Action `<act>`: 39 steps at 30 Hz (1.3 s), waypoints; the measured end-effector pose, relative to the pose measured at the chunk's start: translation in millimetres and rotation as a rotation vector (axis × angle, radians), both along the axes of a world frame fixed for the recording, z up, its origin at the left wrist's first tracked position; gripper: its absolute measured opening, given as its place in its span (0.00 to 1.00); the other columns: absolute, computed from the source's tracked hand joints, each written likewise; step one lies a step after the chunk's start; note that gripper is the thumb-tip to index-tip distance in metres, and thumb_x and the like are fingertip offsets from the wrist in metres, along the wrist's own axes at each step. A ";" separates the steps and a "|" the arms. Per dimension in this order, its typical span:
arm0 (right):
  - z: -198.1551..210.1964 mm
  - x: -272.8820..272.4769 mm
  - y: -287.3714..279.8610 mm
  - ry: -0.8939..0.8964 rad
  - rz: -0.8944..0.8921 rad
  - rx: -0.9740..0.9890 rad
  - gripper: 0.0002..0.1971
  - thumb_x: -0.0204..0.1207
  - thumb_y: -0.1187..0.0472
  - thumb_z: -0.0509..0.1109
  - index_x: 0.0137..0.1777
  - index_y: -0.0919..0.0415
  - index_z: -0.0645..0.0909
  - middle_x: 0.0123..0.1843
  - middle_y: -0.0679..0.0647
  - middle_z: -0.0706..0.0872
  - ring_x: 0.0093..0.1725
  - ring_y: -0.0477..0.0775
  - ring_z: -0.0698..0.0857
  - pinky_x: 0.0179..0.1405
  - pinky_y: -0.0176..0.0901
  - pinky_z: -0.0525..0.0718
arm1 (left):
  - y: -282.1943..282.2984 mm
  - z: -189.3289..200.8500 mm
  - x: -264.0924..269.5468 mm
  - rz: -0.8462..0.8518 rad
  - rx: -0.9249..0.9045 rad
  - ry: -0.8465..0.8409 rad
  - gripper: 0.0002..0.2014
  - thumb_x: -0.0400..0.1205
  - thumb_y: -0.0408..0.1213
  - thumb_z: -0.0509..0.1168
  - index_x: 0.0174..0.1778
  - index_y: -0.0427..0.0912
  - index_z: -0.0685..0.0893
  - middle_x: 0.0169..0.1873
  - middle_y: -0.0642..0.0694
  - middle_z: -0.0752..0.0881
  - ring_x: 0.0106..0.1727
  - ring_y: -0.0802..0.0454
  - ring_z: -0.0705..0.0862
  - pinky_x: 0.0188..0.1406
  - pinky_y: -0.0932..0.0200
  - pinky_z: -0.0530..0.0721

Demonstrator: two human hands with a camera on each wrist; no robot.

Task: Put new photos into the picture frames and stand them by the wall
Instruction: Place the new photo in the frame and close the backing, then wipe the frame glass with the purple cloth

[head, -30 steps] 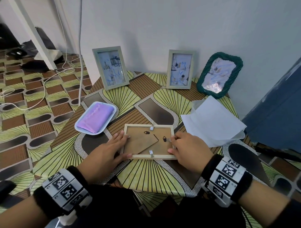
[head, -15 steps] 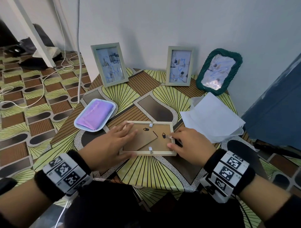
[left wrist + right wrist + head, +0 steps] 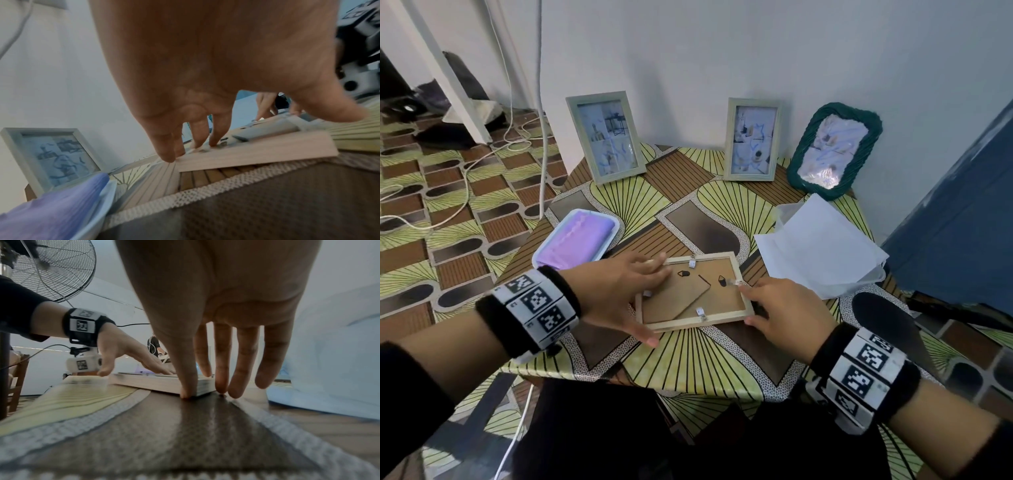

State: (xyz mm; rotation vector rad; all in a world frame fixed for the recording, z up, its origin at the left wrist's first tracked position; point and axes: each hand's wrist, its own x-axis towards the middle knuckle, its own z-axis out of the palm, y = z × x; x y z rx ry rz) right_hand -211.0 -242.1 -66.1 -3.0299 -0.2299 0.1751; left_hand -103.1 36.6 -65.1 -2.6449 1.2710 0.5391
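The desk (image 3: 619,192), draped in its yellow-and-brown patterned cloth, is being used as the work surface, with three filled frames already being propped at the wall: a pale frame (image 3: 606,137) on the left, a second pale frame (image 3: 751,138) in the middle and a green woven frame (image 3: 834,150) on the right. A stack of white sheets (image 3: 822,246) is lying to the right, a tray with a purple cloth (image 3: 575,241) to the left. At the near middle, the wooden frame (image 3: 693,291) is lying face down, its brown backing board showing.

Since a second ago the wooden frame is being seen turned a little, its right end swung further away, and the left hand (image 3: 616,291) has been slid up from the left rail towards the far left corner. By the look of it, the backing is being freed or fastened, so this frame is not yet ready for the wall.

The left hand is being held flat and open, fingertips (image 3: 170,155) pressing on the rail. The right hand (image 3: 787,311) is likewise spread, thumb against the near right corner, index fingertip working at the small metal tab (image 3: 738,282) on the right rail; nothing is being gripped.
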 end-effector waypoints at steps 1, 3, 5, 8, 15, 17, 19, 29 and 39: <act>0.2 2.7 -1.5 0.010 -0.007 0.010 0.21 0.80 0.49 0.68 0.73 0.47 0.76 0.58 0.48 0.83 0.58 0.54 0.82 0.45 0.46 0.79 | 2.2 -2.4 -4.9 -0.006 -0.008 -0.024 0.65 0.61 0.87 0.53 0.87 0.52 0.39 0.86 0.55 0.39 0.85 0.54 0.46 0.84 0.52 0.56; 0.6 7.1 -3.7 0.015 -0.014 0.007 0.18 0.81 0.53 0.66 0.70 0.49 0.77 0.60 0.50 0.84 0.59 0.55 0.82 0.51 0.49 0.82 | 3.8 -6.7 -12.9 -0.005 -0.008 -0.045 0.65 0.63 0.86 0.53 0.86 0.50 0.35 0.85 0.53 0.35 0.86 0.55 0.39 0.85 0.51 0.53; 0.6 9.9 -4.1 0.004 -0.011 0.007 0.16 0.80 0.55 0.66 0.67 0.51 0.79 0.58 0.50 0.84 0.58 0.54 0.82 0.50 0.47 0.81 | 3.9 -9.6 -18.1 0.007 0.009 -0.027 0.63 0.65 0.84 0.53 0.84 0.49 0.31 0.84 0.51 0.31 0.84 0.56 0.30 0.86 0.49 0.49; -0.2 10.5 -3.4 -0.009 -0.004 0.043 0.15 0.78 0.57 0.67 0.64 0.54 0.82 0.57 0.50 0.83 0.57 0.54 0.82 0.50 0.47 0.81 | 4.9 -11.1 -22.7 -0.006 0.016 -0.031 0.60 0.69 0.82 0.51 0.85 0.47 0.32 0.84 0.49 0.31 0.83 0.54 0.27 0.86 0.50 0.48; 2.3 5.8 -9.9 -0.093 -0.027 0.282 0.17 0.74 0.55 0.75 0.62 0.55 0.84 0.55 0.48 0.84 0.53 0.51 0.82 0.54 0.48 0.81 | 20.8 -5.6 -31.3 -0.039 -0.251 0.113 0.40 0.83 0.68 0.50 0.86 0.58 0.40 0.86 0.58 0.42 0.84 0.63 0.34 0.86 0.56 0.49; 7.0 6.6 -11.3 -0.159 -0.028 0.365 0.16 0.75 0.56 0.76 0.63 0.55 0.84 0.53 0.48 0.84 0.51 0.50 0.82 0.54 0.49 0.82 | 23.1 2.1 -32.4 -0.016 -0.361 0.199 0.34 0.86 0.62 0.52 0.86 0.62 0.46 0.86 0.61 0.48 0.84 0.67 0.39 0.85 0.61 0.46; 13.5 9.1 -12.8 -0.223 -0.018 0.447 0.15 0.77 0.59 0.74 0.63 0.57 0.83 0.54 0.49 0.84 0.51 0.50 0.83 0.54 0.49 0.84 | 23.3 10.3 -34.5 0.013 -0.513 0.235 0.29 0.87 0.53 0.54 0.85 0.58 0.55 0.84 0.62 0.60 0.84 0.68 0.53 0.84 0.63 0.54; 29.7 34.9 -2.0 -0.099 -0.227 0.866 0.21 0.85 0.50 0.62 0.77 0.43 0.67 0.60 0.44 0.81 0.55 0.43 0.83 0.33 0.17 0.76 | 7.4 24.6 -26.9 0.364 -1.094 0.448 0.17 0.88 0.45 0.53 0.71 0.50 0.78 0.59 0.49 0.86 0.63 0.50 0.86 0.58 0.47 0.88; -14.6 24.8 16.5 0.275 -0.125 0.739 0.34 0.80 0.44 0.67 0.81 0.49 0.55 0.71 0.49 0.81 0.69 0.52 0.80 0.71 0.56 0.78 | 6.1 12.0 -17.5 0.740 -1.134 0.532 0.16 0.89 0.35 0.57 0.71 0.47 0.80 0.48 0.36 0.90 0.42 0.48 0.92 0.44 0.52 0.92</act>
